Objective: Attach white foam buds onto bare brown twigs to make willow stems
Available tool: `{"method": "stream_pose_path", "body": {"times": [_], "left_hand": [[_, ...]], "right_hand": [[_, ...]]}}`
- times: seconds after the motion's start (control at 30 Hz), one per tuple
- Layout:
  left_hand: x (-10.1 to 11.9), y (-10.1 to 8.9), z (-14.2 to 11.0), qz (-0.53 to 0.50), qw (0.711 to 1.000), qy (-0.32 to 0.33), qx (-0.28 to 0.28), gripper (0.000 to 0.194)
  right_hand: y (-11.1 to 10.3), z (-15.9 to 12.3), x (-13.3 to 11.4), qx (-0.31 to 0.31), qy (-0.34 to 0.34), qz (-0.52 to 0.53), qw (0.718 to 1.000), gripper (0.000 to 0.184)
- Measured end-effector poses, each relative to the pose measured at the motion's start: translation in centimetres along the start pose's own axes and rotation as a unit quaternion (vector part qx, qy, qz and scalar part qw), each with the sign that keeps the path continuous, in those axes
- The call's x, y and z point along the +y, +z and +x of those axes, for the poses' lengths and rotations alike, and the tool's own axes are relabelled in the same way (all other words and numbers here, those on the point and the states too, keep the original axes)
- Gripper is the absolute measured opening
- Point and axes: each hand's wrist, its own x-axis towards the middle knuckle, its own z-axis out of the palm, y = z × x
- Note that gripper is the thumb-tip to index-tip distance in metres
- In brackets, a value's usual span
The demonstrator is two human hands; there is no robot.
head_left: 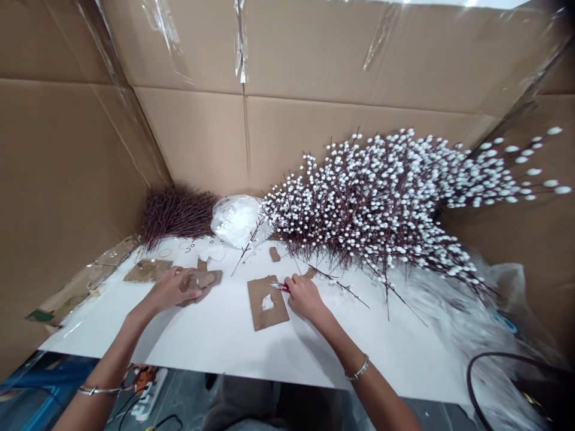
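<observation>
My left hand (173, 288) curls round a clear, cup-like thing (192, 280), whose exact kind I cannot make out. A piece of brown cardboard (214, 279) lies beside and partly under it. In my right hand (303, 294) are small red-handled snips (279, 287), their metal tip pointing left. That tip is over the upper right of a cardboard square (258, 314), near a white dab (267, 302) on it. A bare dark twig (345, 286) lies just right of my right hand.
White-budded branches (381, 191) heap up at the back right. Bare brown stems (177, 212) are bundled at the back left, beside a clear bag of white pieces (238, 220). Clear plastic sheeting (453, 299) covers the table's right end. Cardboard walls (193, 131) enclose the table.
</observation>
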Motion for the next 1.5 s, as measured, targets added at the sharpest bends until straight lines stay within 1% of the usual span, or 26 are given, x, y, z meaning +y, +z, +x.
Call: {"method": "stream_pose_path", "body": {"times": [0.1, 0.17, 0.23, 0.27, 0.33, 0.4, 0.43, 0.47, 0.53, 0.6, 0.67, 0.73, 0.8, 0.87, 0.93, 1.0, 1.13, 1.33, 1.5], "left_hand": [[0.4, 0.0, -0.4, 0.051, 0.998, -0.039, 0.029, 0.085], [0.7, -0.3, -0.7, 0.081, 0.994, -0.049, 0.045, 0.082], [1.1, -1.0, -0.9, 0.080, 0.994, -0.058, 0.038, 0.076], [1.3, -1.5, -1.1, 0.063, 0.996, -0.065, 0.027, 0.072], [2.1, -2.6, -1.4, -0.010, 0.997, -0.074, 0.006, 0.067], [3.6, -3.5, -1.5, -0.118, 0.992, -0.051, 0.009, 0.061], [4.7, -3.7, -1.5, -0.180, 0.983, -0.029, 0.017, 0.058], [6.0, -3.7, -1.4, -0.248, 0.968, -0.011, 0.023, 0.056], [9.3, -3.1, -0.9, -0.381, 0.924, 0.019, 0.024, 0.054], [12.8, -1.9, 0.0, -0.488, 0.872, 0.030, 0.013, 0.052], [16.1, -0.2, 1.1, -0.513, 0.857, 0.037, 0.005, 0.052], [18.9, 1.6, 2.3, -0.533, 0.845, 0.046, -0.003, 0.054], [20.9, 3.3, 3.3, -0.551, 0.832, 0.055, -0.012, 0.056], [22.2, 4.7, 3.9, -0.568, 0.820, 0.063, -0.025, 0.058], [22.8, 5.6, 4.2, -0.584, 0.808, 0.068, -0.042, 0.057], [22.9, 6.1, 4.4, -0.599, 0.796, 0.069, -0.062, 0.056], [22.3, 6.1, 4.8, -0.621, 0.774, 0.062, -0.102, 0.053], [21.7, 5.7, 5.3, -0.637, 0.758, 0.047, -0.134, 0.046], [21.1, 5.6, 5.6, -0.637, 0.756, 0.039, -0.149, 0.043]], "right_hand": [[0.3, 0.4, -0.2, -0.016, 0.023, 0.020, 0.999, 0.032], [0.6, 0.5, -0.2, -0.019, 0.034, 0.047, 0.998, 0.026], [1.0, 0.6, 0.0, -0.010, 0.042, 0.086, 0.995, 0.019], [1.1, 0.7, 0.2, -0.002, 0.047, 0.111, 0.993, 0.017], [1.4, 0.8, 0.7, 0.023, 0.055, 0.171, 0.983, 0.014], [1.6, 1.1, 1.2, 0.058, 0.062, 0.242, 0.967, 0.011], [1.7, 1.2, 1.5, 0.078, 0.064, 0.281, 0.955, 0.008], [1.9, 1.4, 1.6, 0.098, 0.066, 0.320, 0.940, 0.005], [2.3, 1.8, 1.7, 0.132, 0.068, 0.400, 0.904, 0.007], [2.7, 2.1, 1.5, 0.146, 0.065, 0.478, 0.864, 0.013], [3.0, 2.3, 1.2, 0.144, 0.062, 0.547, 0.823, 0.020], [3.2, 2.2, 1.0, 0.142, 0.059, 0.601, 0.784, 0.029], [3.3, 2.2, 0.9, 0.145, 0.062, 0.637, 0.754, 0.036], [3.4, 2.3, 1.1, 0.157, 0.072, 0.659, 0.732, 0.040], [3.5, 2.4, 1.4, 0.172, 0.086, 0.672, 0.715, 0.043], [3.7, 2.6, 1.6, 0.186, 0.102, 0.680, 0.702, 0.046], [4.3, 2.7, 1.7, 0.192, 0.131, 0.692, 0.684, 0.047], [4.8, 2.9, 1.8, 0.170, 0.157, 0.702, 0.673, 0.046], [5.2, 3.2, 1.9, 0.147, 0.165, 0.709, 0.670, 0.048]]}}
